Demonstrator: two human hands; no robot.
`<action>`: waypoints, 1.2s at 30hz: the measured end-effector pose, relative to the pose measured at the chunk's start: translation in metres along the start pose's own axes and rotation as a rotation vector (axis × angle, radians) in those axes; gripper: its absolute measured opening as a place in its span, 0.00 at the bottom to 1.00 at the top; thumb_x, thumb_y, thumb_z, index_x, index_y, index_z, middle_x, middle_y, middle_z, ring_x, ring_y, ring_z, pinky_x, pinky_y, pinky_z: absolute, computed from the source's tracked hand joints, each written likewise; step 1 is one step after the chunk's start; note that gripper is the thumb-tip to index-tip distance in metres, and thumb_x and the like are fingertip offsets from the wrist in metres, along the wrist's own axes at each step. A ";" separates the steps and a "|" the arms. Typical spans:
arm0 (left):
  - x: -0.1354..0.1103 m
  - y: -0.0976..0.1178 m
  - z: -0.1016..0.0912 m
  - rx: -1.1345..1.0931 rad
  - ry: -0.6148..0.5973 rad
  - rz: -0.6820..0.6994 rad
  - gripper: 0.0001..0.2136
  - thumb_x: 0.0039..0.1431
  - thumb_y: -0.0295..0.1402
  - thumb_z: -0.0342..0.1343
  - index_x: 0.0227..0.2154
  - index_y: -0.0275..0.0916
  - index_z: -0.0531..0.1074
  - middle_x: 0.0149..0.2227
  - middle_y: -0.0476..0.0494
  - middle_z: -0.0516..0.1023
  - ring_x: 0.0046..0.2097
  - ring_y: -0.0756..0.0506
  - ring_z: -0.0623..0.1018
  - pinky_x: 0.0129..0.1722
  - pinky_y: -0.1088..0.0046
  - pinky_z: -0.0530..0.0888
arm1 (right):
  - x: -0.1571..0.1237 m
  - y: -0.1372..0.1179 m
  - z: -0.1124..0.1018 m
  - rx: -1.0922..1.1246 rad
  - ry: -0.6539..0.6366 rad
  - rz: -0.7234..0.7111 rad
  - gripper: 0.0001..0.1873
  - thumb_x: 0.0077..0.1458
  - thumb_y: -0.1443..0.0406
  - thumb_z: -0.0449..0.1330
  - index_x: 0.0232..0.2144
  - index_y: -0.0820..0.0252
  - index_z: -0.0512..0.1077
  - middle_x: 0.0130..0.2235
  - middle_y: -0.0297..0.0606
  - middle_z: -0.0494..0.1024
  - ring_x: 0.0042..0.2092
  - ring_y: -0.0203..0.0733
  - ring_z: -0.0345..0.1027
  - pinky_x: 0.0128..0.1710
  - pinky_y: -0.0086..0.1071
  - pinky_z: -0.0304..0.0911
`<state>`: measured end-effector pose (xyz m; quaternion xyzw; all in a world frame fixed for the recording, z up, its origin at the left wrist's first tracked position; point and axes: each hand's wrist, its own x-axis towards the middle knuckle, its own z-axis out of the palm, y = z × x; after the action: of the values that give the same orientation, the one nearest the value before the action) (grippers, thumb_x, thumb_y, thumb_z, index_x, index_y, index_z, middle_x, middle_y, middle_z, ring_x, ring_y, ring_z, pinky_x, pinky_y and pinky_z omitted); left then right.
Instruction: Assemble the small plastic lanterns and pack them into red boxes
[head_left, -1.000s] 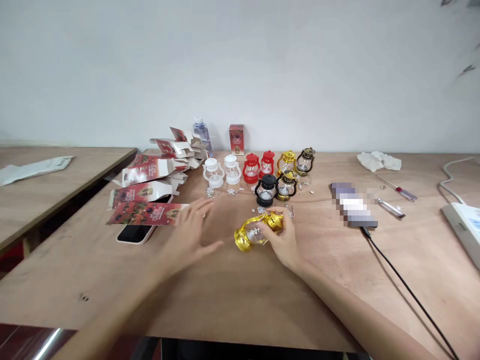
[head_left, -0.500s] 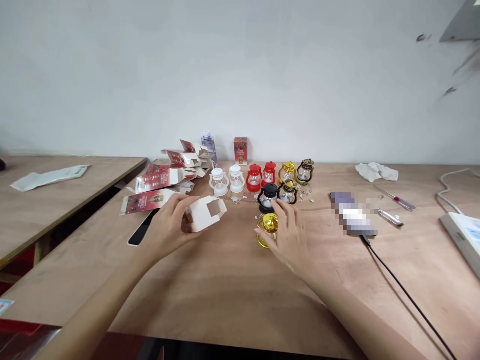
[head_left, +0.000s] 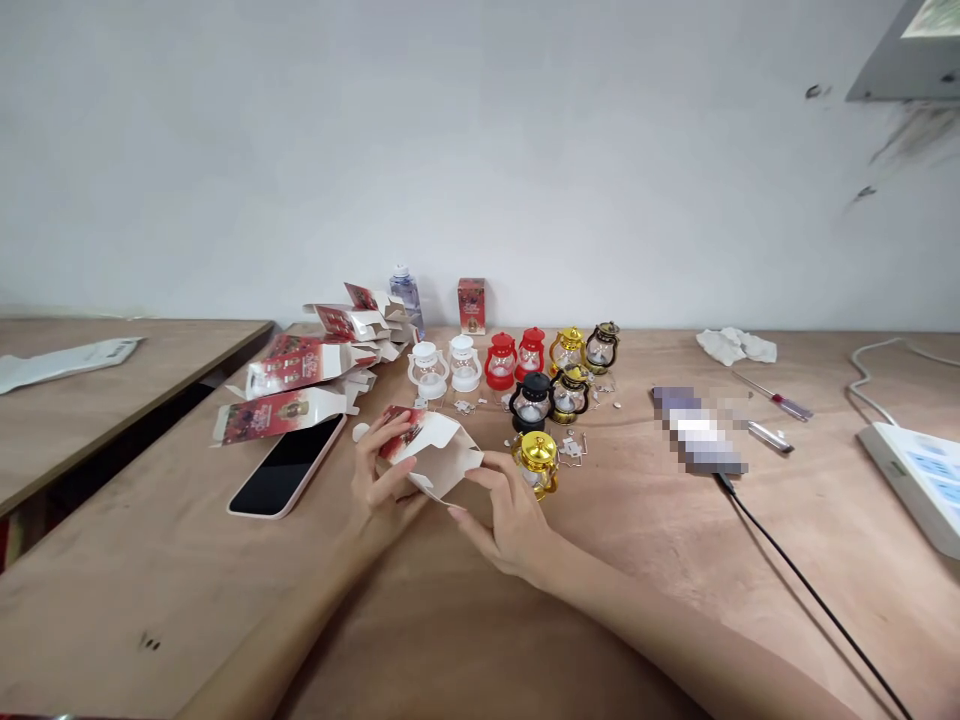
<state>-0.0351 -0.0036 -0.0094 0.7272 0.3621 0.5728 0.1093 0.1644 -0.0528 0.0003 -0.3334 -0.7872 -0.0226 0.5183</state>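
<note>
My left hand grips a small folded carton, white inside and red printed outside, just above the table. My right hand pinches the carton's right flap with its fingers closed on it. A gold toy lantern stands upright on the table right beside my right hand, not held. Behind it stand several more toy lanterns in white, red, black and gold.
A pile of flat red cartons lies to the left, a phone face up beside it. A bottle and a red box stand near the wall. A cable, screwdrivers, cloth and power strip lie right.
My right hand has let go of the gold lantern, which now stands upright, and moved left onto the carton. My left hand picked up the carton and turned it.
</note>
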 end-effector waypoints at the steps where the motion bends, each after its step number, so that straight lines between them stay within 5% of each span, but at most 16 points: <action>1: 0.000 0.001 -0.001 0.065 0.009 0.165 0.20 0.38 0.34 0.70 0.34 0.48 0.66 0.51 0.47 0.68 0.57 0.38 0.69 0.58 0.48 0.61 | -0.002 0.000 0.002 0.016 0.004 0.028 0.15 0.60 0.63 0.52 0.49 0.61 0.61 0.45 0.47 0.66 0.46 0.45 0.65 0.41 0.38 0.68; 3: 0.002 0.006 -0.003 0.201 0.010 0.387 0.20 0.47 0.32 0.64 0.42 0.52 0.65 0.52 0.46 0.70 0.56 0.39 0.70 0.57 0.48 0.64 | -0.003 0.000 0.004 -0.001 0.037 0.075 0.12 0.60 0.64 0.52 0.44 0.63 0.65 0.43 0.47 0.64 0.46 0.45 0.63 0.41 0.38 0.67; 7: 0.007 0.019 -0.005 0.342 0.044 0.339 0.20 0.57 0.38 0.56 0.53 0.48 0.63 0.44 0.44 0.75 0.50 0.40 0.74 0.55 0.52 0.67 | 0.004 0.003 0.003 -0.044 0.085 -0.002 0.08 0.59 0.70 0.51 0.35 0.61 0.70 0.38 0.43 0.69 0.41 0.42 0.62 0.40 0.36 0.63; 15: 0.006 0.030 0.003 0.455 0.118 0.451 0.28 0.51 0.34 0.64 0.54 0.44 0.62 0.38 0.46 0.76 0.42 0.43 0.78 0.46 0.59 0.71 | 0.018 0.001 -0.008 -0.328 -0.130 -0.100 0.15 0.60 0.72 0.48 0.44 0.61 0.71 0.26 0.36 0.70 0.30 0.42 0.56 0.30 0.35 0.52; 18: 0.007 0.030 0.003 0.472 0.118 0.475 0.25 0.50 0.33 0.65 0.51 0.47 0.65 0.39 0.46 0.75 0.43 0.43 0.78 0.45 0.60 0.72 | 0.020 -0.001 -0.010 -0.373 -0.153 -0.074 0.15 0.59 0.73 0.49 0.45 0.61 0.71 0.27 0.37 0.70 0.30 0.41 0.57 0.29 0.35 0.53; 23: 0.010 0.028 -0.005 0.538 0.079 0.704 0.19 0.46 0.25 0.67 0.38 0.55 0.73 0.41 0.50 0.73 0.51 0.40 0.75 0.47 0.57 0.72 | 0.023 -0.004 -0.012 -0.320 -0.223 0.037 0.16 0.60 0.71 0.50 0.49 0.56 0.67 0.33 0.38 0.71 0.32 0.41 0.62 0.31 0.34 0.59; 30: 0.009 0.029 -0.011 0.584 -0.011 0.750 0.14 0.51 0.22 0.62 0.38 0.46 0.73 0.42 0.45 0.76 0.55 0.37 0.71 0.47 0.54 0.70 | 0.022 -0.003 -0.010 -0.111 -0.246 0.089 0.24 0.58 0.75 0.47 0.57 0.59 0.57 0.60 0.48 0.62 0.53 0.47 0.65 0.48 0.40 0.66; 36: 0.008 0.026 -0.010 0.596 -0.005 0.740 0.14 0.48 0.25 0.65 0.37 0.46 0.73 0.42 0.46 0.77 0.50 0.40 0.73 0.44 0.60 0.70 | 0.023 -0.001 -0.008 0.089 -0.238 0.137 0.30 0.58 0.76 0.46 0.61 0.56 0.52 0.55 0.45 0.68 0.56 0.44 0.63 0.54 0.40 0.65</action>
<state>-0.0331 -0.0197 0.0150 0.8084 0.2269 0.4428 -0.3146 0.1643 -0.0453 0.0236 -0.3633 -0.8188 0.0876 0.4358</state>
